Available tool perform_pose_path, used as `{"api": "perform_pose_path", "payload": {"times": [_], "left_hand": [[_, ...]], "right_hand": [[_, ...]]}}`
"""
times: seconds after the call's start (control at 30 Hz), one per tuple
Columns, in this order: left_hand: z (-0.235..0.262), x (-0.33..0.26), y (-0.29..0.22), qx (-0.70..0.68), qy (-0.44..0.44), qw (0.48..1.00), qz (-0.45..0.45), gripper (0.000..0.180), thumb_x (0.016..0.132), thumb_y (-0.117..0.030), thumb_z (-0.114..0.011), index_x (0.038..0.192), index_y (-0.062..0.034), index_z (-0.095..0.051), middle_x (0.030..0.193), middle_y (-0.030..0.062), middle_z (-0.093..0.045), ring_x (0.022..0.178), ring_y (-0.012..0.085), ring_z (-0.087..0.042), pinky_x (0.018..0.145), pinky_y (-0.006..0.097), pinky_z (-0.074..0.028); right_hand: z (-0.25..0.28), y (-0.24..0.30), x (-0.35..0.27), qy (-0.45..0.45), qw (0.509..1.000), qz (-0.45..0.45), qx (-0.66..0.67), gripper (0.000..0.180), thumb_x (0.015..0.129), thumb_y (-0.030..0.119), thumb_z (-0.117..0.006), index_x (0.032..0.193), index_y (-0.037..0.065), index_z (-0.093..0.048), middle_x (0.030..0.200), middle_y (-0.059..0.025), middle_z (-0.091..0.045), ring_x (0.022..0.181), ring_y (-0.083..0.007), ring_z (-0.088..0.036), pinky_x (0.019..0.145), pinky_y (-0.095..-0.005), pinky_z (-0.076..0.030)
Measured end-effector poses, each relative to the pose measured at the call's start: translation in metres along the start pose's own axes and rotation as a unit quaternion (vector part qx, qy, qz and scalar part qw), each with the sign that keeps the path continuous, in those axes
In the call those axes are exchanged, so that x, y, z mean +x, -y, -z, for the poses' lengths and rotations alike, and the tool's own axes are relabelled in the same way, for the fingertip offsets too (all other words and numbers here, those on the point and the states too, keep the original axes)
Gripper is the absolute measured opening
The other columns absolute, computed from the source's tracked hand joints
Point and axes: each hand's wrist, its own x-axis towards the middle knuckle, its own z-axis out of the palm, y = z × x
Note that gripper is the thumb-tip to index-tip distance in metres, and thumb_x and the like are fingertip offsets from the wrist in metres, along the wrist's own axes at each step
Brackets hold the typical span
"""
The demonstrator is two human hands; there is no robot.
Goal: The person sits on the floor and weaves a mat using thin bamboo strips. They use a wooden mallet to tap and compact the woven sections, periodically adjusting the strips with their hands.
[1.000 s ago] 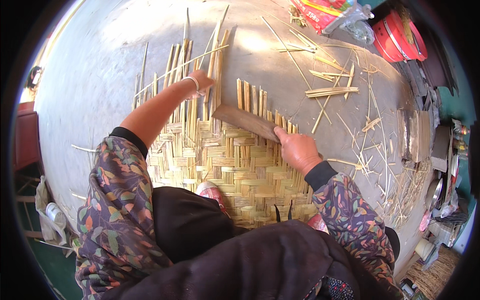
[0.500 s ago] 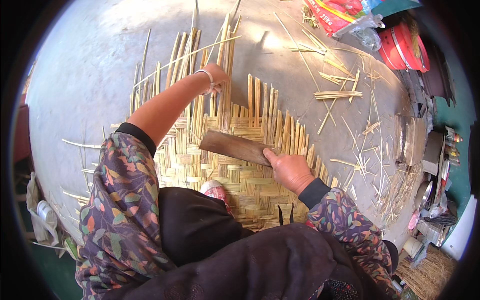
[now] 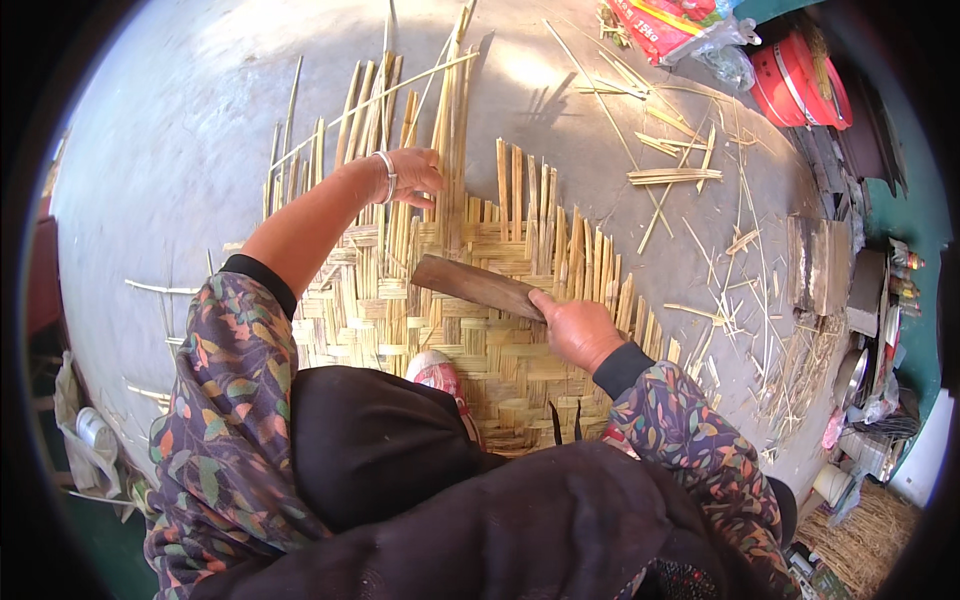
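Note:
Beneath me lies a woven mat (image 3: 490,350) of flat straw-coloured strips, with loose strip ends standing out along its far edge. My right hand (image 3: 580,328) grips one end of a flat, dark brown wooden slat (image 3: 475,288), which slants across the mat. My left hand (image 3: 412,178), a pale bangle on its wrist, hovers beside the long upright strips (image 3: 453,150) at the far edge. Its fingers are loosely bent and apart, with nothing visible in them. One thin strip (image 3: 400,98) lies crosswise over the upright ends beyond that hand.
Cut strips (image 3: 675,175) litter the concrete floor on the right. A red bucket (image 3: 800,82) and a red printed bag (image 3: 665,28) stand at the far right. Wooden blocks (image 3: 818,272) line the right side. A red-and-white shoe (image 3: 437,373) rests on the mat.
My left hand has drawn slightly left and nearer, off the long upright strips, its fingers loosening. The slat in my right hand has shifted only a little.

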Motion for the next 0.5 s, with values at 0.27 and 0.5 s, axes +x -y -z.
{"api": "perform_pose_path", "payload": {"times": [0.27, 0.5], "left_hand": [[-0.013, 0.006, 0.014, 0.103, -0.176, 0.978, -0.028, 0.027, 0.080, -0.009, -0.073, 0.105, -0.0061, -0.065, 0.086, 0.0052, -0.066, 0.072, 0.0125, -0.063, 0.065, 0.026, -0.057], [0.012, 0.051, 0.032, 0.206, -0.125, 0.968, -0.074, 0.022, 0.079, -0.005, -0.070, 0.098, -0.0023, -0.061, 0.076, 0.0055, -0.060, 0.064, 0.0143, -0.060, 0.056, 0.029, -0.054]], "right_hand": [[0.006, -0.008, 0.005, 0.021, 0.999, 0.038, -0.024, 0.038, 0.083, 0.010, -0.052, 0.121, 0.009, -0.049, 0.073, -0.0153, -0.066, 0.071, -0.0355, -0.066, 0.060, -0.0475, -0.050], [0.000, -0.013, 0.001, -0.003, 0.998, 0.060, -0.022, 0.042, 0.082, 0.011, -0.053, 0.123, 0.007, -0.049, 0.074, -0.0152, -0.067, 0.070, -0.0338, -0.067, 0.058, -0.0460, -0.051]]}}
